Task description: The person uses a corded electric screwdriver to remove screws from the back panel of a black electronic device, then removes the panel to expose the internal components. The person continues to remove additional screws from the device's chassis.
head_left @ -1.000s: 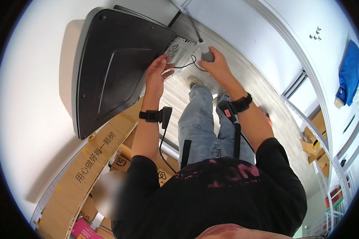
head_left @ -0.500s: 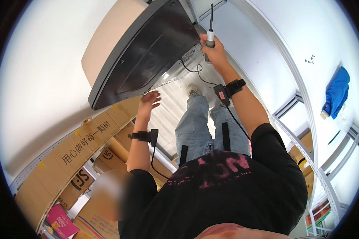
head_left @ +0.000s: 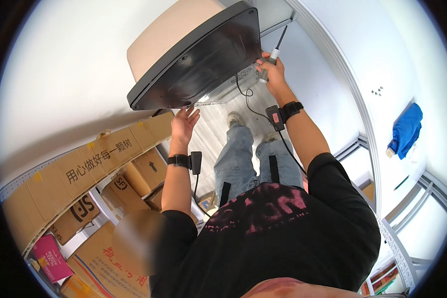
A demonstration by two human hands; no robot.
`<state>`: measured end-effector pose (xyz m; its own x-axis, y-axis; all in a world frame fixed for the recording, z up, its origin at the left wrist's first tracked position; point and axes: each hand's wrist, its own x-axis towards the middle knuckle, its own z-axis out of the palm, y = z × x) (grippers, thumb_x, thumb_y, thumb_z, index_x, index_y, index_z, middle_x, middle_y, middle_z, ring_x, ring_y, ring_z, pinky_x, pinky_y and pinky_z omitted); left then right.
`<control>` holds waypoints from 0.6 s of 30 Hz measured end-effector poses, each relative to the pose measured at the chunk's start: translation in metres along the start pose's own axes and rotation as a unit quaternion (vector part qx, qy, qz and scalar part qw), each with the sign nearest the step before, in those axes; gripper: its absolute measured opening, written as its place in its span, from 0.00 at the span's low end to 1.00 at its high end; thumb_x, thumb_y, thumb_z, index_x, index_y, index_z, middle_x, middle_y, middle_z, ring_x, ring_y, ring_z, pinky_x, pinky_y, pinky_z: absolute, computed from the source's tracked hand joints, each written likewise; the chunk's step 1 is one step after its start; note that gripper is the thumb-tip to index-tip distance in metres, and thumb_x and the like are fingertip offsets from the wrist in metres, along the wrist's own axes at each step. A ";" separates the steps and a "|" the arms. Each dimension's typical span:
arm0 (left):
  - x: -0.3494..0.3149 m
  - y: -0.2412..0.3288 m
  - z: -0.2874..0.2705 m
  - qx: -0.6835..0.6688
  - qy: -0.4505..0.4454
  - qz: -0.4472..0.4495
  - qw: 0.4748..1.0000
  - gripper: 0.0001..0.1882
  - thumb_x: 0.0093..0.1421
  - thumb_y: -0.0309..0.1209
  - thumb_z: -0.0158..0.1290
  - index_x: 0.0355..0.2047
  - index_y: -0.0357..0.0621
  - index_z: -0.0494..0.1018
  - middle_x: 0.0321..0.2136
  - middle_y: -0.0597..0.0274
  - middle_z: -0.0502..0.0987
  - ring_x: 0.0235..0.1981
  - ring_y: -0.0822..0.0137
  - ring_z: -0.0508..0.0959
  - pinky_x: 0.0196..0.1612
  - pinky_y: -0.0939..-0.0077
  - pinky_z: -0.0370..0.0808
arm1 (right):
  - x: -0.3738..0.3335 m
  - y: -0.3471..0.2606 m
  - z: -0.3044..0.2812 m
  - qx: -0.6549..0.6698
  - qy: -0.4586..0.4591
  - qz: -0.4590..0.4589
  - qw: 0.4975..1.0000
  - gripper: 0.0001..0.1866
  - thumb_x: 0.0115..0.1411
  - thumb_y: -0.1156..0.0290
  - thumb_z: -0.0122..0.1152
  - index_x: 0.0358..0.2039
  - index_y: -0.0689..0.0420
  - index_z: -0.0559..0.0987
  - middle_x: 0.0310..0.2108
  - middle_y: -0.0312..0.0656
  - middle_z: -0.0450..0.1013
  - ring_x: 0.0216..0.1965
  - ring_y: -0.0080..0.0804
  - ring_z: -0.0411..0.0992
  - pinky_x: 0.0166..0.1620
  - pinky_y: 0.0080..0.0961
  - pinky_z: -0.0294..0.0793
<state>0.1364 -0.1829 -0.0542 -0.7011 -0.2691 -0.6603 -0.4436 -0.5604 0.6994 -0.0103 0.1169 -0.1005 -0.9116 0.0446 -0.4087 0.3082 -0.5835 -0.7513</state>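
Observation:
In front of me hangs a bulky piece with a beige padded top [head_left: 169,30] and a glossy black underside [head_left: 208,57], tilted so the underside faces me; it looks like a seat, though I cannot tell for sure. My right hand [head_left: 275,69], at its right edge, holds a screwdriver [head_left: 270,67] with a grey and white handle, its shaft pointing up and away. My left hand [head_left: 184,124] has its palm turned up and fingers apart, the fingertips at the underside's lower edge. Whether they bear any weight cannot be made out.
Cardboard boxes [head_left: 121,196] and a pink box [head_left: 52,258] stand at lower left, behind a long cardboard strip [head_left: 89,161]. To the right, a white surface carries small dark pieces [head_left: 377,91] and a blue cloth-like item [head_left: 407,126]. A thin black cable [head_left: 251,102] dangles near my right wrist.
The padded piece has shifted right in view and tilted. My left fingers have spread and come up to its lower edge. The screwdriver now leans more to the right.

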 end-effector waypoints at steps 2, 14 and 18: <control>0.001 0.003 0.001 -0.057 0.026 -0.011 0.998 0.19 0.65 0.32 0.37 0.52 0.31 0.57 0.48 0.43 0.66 0.48 0.48 0.72 0.51 0.60 0.72 | -0.002 -0.007 0.002 0.069 0.000 0.029 0.997 0.21 0.46 0.85 0.50 0.44 0.61 0.70 0.43 0.41 0.65 0.46 0.33 0.67 0.43 0.28 0.71; -0.008 0.011 0.014 -0.069 0.018 -0.019 0.997 0.20 0.65 0.31 0.30 0.53 0.28 0.53 0.50 0.41 0.62 0.50 0.46 0.70 0.54 0.57 0.70 | 0.000 0.002 -0.002 -0.185 0.031 -0.057 0.981 0.21 0.42 0.85 0.52 0.41 0.60 0.72 0.40 0.40 0.68 0.41 0.33 0.68 0.43 0.27 0.68; -0.003 0.007 0.012 -0.119 0.020 -0.036 0.992 0.20 0.64 0.30 0.30 0.53 0.28 0.52 0.49 0.41 0.63 0.50 0.45 0.70 0.55 0.56 0.68 | 0.004 0.012 -0.004 -0.045 0.017 -0.012 0.999 0.24 0.43 0.85 0.52 0.44 0.58 0.68 0.39 0.40 0.65 0.39 0.34 0.69 0.42 0.30 0.70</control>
<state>0.1283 -0.1764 -0.0438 -0.6476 -0.2508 -0.7195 -0.3427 -0.7475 0.5691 -0.0096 0.1131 -0.1130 -0.9100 0.0858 -0.4056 0.3106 -0.5068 -0.8042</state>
